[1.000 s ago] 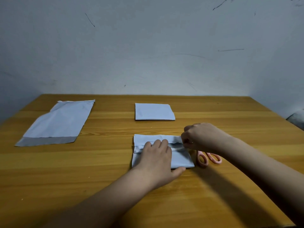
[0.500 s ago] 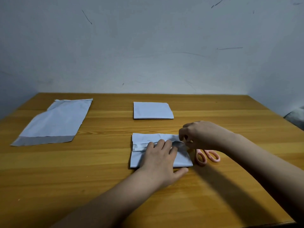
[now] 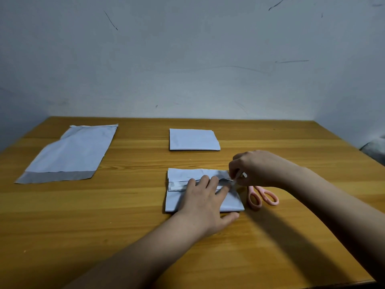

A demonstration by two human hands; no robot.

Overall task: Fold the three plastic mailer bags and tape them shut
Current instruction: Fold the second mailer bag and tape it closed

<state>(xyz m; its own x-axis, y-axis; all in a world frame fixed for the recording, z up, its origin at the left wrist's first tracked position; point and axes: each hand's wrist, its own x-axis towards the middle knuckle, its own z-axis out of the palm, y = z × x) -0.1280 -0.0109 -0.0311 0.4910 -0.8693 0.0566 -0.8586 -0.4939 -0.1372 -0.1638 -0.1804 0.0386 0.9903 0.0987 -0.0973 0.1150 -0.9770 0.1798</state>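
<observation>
left hand (image 3: 205, 202) farther right on bag (image 3: 181, 203)

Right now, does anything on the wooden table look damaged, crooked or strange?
Nothing looks damaged. The flat unfolded white plastic mailer bag at far left lies askew to the table edge. The pink-handled scissors lie partly hidden under the right hand, close to the folded white mailer bag that the left hand presses.

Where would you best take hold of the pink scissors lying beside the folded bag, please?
By the two handle loops of the pink scissors, coming from the near side. The loops point toward the person and lie exposed, while the blades are hidden under the right hand.
</observation>
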